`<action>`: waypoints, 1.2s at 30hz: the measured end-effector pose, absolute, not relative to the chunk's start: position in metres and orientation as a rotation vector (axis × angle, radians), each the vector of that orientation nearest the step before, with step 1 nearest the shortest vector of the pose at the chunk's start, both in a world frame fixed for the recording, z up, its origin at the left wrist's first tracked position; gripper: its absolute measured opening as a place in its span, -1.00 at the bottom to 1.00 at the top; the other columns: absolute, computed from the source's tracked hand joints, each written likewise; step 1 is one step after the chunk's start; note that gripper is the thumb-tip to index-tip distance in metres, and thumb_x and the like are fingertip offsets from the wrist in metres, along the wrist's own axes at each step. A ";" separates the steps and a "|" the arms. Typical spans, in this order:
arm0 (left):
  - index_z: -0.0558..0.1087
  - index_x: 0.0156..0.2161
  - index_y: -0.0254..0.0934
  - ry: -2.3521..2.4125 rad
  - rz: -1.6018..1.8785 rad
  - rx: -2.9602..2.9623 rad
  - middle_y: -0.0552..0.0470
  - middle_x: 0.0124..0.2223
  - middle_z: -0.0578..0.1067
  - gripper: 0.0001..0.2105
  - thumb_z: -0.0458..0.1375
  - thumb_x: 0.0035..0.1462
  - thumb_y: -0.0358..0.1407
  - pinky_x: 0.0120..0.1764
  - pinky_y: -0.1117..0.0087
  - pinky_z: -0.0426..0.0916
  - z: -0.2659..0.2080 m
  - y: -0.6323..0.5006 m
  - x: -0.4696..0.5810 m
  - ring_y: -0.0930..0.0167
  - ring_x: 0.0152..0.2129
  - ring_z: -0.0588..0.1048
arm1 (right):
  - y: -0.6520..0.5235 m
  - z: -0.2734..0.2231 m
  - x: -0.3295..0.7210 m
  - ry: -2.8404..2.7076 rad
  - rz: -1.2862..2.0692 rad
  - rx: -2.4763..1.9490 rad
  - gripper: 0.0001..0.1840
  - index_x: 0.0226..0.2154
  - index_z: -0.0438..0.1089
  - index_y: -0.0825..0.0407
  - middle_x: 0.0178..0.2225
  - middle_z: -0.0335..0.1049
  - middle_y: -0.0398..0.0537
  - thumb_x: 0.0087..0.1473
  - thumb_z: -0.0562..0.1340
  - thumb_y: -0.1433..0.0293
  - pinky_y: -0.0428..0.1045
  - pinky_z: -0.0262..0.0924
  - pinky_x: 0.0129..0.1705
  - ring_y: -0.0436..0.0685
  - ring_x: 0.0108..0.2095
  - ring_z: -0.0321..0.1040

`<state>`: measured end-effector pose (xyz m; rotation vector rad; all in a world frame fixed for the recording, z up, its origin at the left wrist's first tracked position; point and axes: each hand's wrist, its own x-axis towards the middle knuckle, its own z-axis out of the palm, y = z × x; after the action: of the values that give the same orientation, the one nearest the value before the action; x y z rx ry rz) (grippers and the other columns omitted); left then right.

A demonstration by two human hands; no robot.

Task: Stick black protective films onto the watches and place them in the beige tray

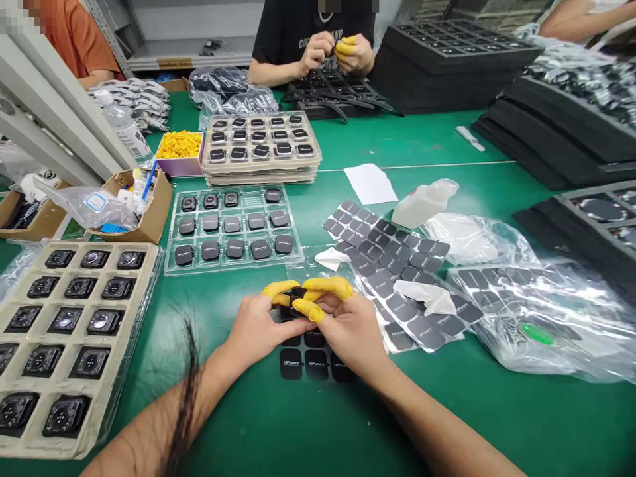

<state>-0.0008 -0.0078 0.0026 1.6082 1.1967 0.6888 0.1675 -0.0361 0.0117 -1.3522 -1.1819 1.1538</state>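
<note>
My left hand and my right hand meet over the green table, fingers closed around a small black watch body. Yellow finger cots cover some fingertips on both hands. Much of the watch is hidden by the fingers. Beneath the hands lies a sheet of square black HiFuture film stickers. Ahead, a clear plastic tray carries watch bodies, most with a dark film on their face; one pocket in its back row is bare. At the left, a beige tray holds more black watch bodies.
Sticker sheets and plastic bags spread to the right. Stacked trays, a box of yellow finger cots, a cardboard box and a bottle stand behind. Across the table a co-worker handles parts beside black foam trays.
</note>
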 end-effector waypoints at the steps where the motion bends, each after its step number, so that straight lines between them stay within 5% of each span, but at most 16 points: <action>1: 0.47 0.12 -0.15 1.190 0.688 1.607 0.05 -0.12 0.66 -0.44 0.43 -0.03 -0.18 -0.03 0.28 0.51 0.002 -0.008 -0.001 0.30 -0.17 0.64 | -0.034 0.013 0.168 -1.206 1.151 -1.363 -0.76 -0.25 0.49 -0.10 -0.30 0.55 -0.05 0.02 0.42 0.19 0.20 0.51 -0.13 0.23 -0.27 0.57; 9: 0.57 0.02 -0.19 1.103 0.635 1.624 0.01 -0.15 0.68 -0.50 0.47 -0.07 -0.17 -0.04 0.23 0.55 0.006 -0.006 -0.001 0.26 -0.20 0.64 | -0.032 0.032 0.179 -1.478 1.132 -1.378 -0.96 -0.37 0.56 -0.26 -0.37 0.53 -0.07 0.06 0.39 0.19 0.25 0.45 -0.21 0.28 -0.31 0.50; 15: 0.60 -0.02 -0.20 1.146 0.638 1.610 -0.02 -0.19 0.68 -0.51 0.47 -0.09 -0.10 -0.06 0.20 0.56 0.005 -0.005 -0.003 0.23 -0.22 0.65 | -0.022 0.033 0.214 -1.176 0.722 -1.506 -0.82 -0.40 0.48 -0.13 -0.41 0.49 -0.08 0.06 0.38 0.15 0.15 0.34 -0.36 0.17 -0.43 0.37; 18: 0.62 -0.10 -0.21 1.150 0.612 1.568 -0.01 -0.24 0.68 -0.59 0.45 -0.07 -0.09 -0.13 0.23 0.58 0.006 -0.004 -0.004 0.24 -0.27 0.65 | -0.025 0.014 0.238 -1.408 0.434 -1.549 -0.88 -0.35 0.52 -0.16 -0.37 0.53 -0.05 0.10 0.36 0.18 0.21 0.36 -0.21 0.22 -0.36 0.41; 21: 0.62 -0.16 -0.22 1.150 0.612 1.535 0.00 -0.25 0.68 -0.63 0.45 -0.05 -0.09 -0.15 0.24 0.58 0.008 -0.004 -0.005 0.24 -0.28 0.66 | -0.037 -0.003 0.255 -1.856 0.488 -1.539 -0.90 -0.28 0.58 -0.25 -0.29 0.58 -0.05 0.15 0.32 0.21 0.28 0.36 -0.09 0.32 -0.20 0.46; 25: 0.62 -0.13 -0.24 1.108 0.628 1.504 -0.02 -0.20 0.69 -0.62 0.46 -0.07 -0.13 -0.10 0.24 0.57 0.007 -0.003 -0.006 0.24 -0.23 0.66 | -0.049 0.009 0.273 -2.166 0.578 -1.509 -0.66 -0.10 0.58 -0.26 -0.21 0.59 -0.03 0.02 0.43 0.14 0.32 0.33 0.01 0.42 -0.03 0.41; 29: 0.60 -0.05 -0.22 1.067 0.635 1.510 -0.01 -0.15 0.68 -0.55 0.46 -0.08 -0.17 -0.04 0.25 0.56 0.005 -0.003 -0.007 0.25 -0.18 0.65 | -0.030 0.035 0.281 -2.137 0.724 -1.471 -0.76 -0.12 0.58 -0.21 -0.16 0.59 -0.06 0.16 0.32 0.16 0.18 0.38 -0.09 0.26 -0.14 0.47; 33: 0.61 -0.08 -0.22 1.124 0.624 1.568 0.01 -0.18 0.68 -0.60 0.45 -0.08 -0.20 -0.08 0.26 0.57 0.003 -0.004 -0.005 0.26 -0.22 0.66 | 0.015 0.023 0.262 -1.661 0.317 -1.742 -0.71 -0.12 0.58 -0.07 -0.21 0.59 0.00 0.20 0.25 0.16 0.16 0.33 -0.18 0.22 -0.26 0.44; 36: 0.62 -0.13 -0.23 1.171 0.621 1.578 0.01 -0.21 0.68 -0.64 0.45 -0.07 -0.17 -0.12 0.27 0.57 0.001 -0.005 -0.004 0.25 -0.25 0.66 | 0.037 0.000 0.243 -1.892 0.279 -1.786 -0.77 -0.24 0.61 -0.04 -0.29 0.59 0.02 0.19 0.26 0.22 0.19 0.28 -0.12 0.27 -0.23 0.41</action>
<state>-0.0045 -0.0049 0.0005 1.5777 1.1707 0.6210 0.2426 0.0372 -0.0005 -1.7862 -1.8923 0.2789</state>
